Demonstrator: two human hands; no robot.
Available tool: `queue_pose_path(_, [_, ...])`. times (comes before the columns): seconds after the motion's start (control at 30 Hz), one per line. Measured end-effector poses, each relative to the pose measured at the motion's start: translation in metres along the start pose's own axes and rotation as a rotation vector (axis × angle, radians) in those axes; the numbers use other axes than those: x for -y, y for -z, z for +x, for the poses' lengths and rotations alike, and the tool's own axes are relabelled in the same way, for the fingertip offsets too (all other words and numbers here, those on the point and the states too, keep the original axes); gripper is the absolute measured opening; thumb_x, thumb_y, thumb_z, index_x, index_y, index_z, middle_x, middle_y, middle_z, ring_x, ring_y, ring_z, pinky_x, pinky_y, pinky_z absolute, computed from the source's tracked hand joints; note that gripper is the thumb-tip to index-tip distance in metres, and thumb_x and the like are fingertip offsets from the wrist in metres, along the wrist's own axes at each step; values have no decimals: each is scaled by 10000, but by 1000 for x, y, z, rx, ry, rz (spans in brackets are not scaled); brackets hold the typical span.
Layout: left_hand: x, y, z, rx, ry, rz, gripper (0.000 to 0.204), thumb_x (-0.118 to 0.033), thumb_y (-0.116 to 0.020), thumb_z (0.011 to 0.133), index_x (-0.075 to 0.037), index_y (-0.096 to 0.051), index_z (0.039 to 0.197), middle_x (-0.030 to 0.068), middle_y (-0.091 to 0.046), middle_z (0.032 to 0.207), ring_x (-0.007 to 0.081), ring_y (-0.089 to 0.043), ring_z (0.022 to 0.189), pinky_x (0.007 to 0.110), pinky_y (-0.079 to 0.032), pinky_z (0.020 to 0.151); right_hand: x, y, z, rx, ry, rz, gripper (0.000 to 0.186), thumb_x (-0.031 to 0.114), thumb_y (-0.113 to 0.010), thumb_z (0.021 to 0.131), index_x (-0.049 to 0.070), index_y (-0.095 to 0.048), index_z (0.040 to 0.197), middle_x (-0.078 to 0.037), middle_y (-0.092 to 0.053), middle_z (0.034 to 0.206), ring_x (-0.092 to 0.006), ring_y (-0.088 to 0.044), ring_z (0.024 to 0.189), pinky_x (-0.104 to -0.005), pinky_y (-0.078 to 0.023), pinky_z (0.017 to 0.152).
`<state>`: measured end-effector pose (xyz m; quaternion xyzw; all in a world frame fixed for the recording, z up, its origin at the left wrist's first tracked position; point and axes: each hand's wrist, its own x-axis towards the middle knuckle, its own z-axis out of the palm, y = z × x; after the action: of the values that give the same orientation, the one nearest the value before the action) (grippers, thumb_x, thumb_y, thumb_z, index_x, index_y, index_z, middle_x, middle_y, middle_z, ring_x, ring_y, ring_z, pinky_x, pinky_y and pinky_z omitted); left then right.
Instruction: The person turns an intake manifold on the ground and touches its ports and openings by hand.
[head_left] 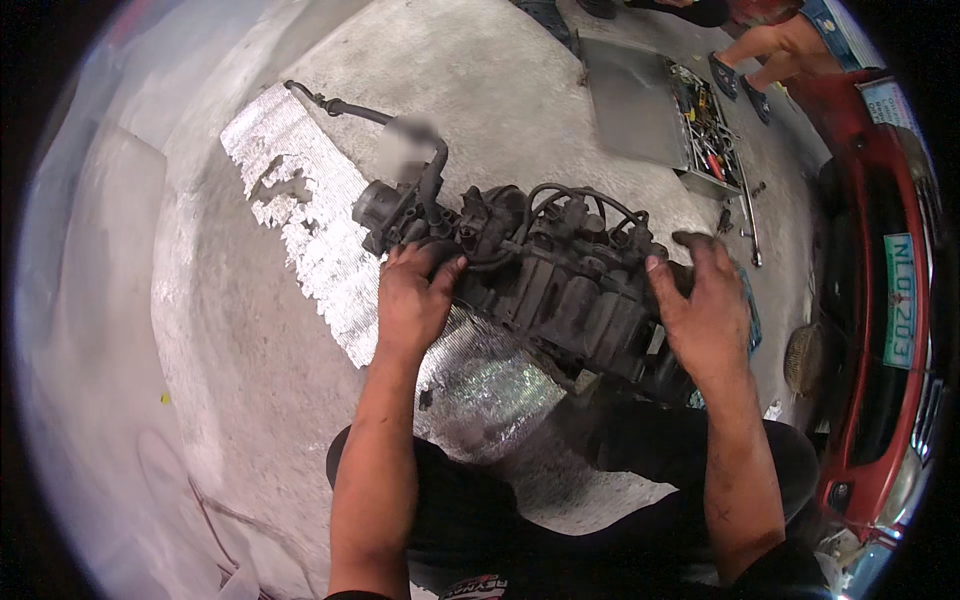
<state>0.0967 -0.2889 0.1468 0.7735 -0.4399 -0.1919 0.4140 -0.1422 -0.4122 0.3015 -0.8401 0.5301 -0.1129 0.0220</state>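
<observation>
A dirty black engine intake manifold (575,305) lies across the middle in front of my knees, with thick runners facing me and thin hoses looped along its far side. At its left end sit a round throttle body (378,207) and a bent black hose (437,165) that reaches away to the far left. My left hand (412,300) grips the manifold just right of the throttle body, fingers curled over it. Around the right end is my right hand (708,310), thumb on the near side; its fingertips are partly hidden. Torn silver foil sheeting (325,240) lies beneath the manifold.
An opened metal toolbox (632,105) full of hand tools (708,135) stands at the far right. A long-handled ratchet (750,225) lies beside it. Another person's legs (785,50) are behind the toolbox. A red car's bumper (855,480) borders the right side. Concrete floor (240,420) stretches left.
</observation>
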Motion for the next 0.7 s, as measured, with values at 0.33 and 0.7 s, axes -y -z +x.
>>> queue_pose_path(0.33, [-3,19,-1,171,90,66,264,-270,-720,864,-44,-742,999,151,-719,1005,370,-645,1010,446,-450,1014,-22,-7,-59,11,174,-140,291,217,-686,862,2,-675,1057,-198,-657,1092,-391,-617,1038,-499,-480,935])
queue_pose_path(0.7, [14,21,-23,82,-114,185,260,-245,-734,853,-68,-738,1044,245,-625,1184,454,-523,1175,488,-410,1064,-1,-11,-91,-59,199,-144,246,208,-703,819,25,-689,982,-156,-656,1091,-388,-576,1060,-520,-460,946])
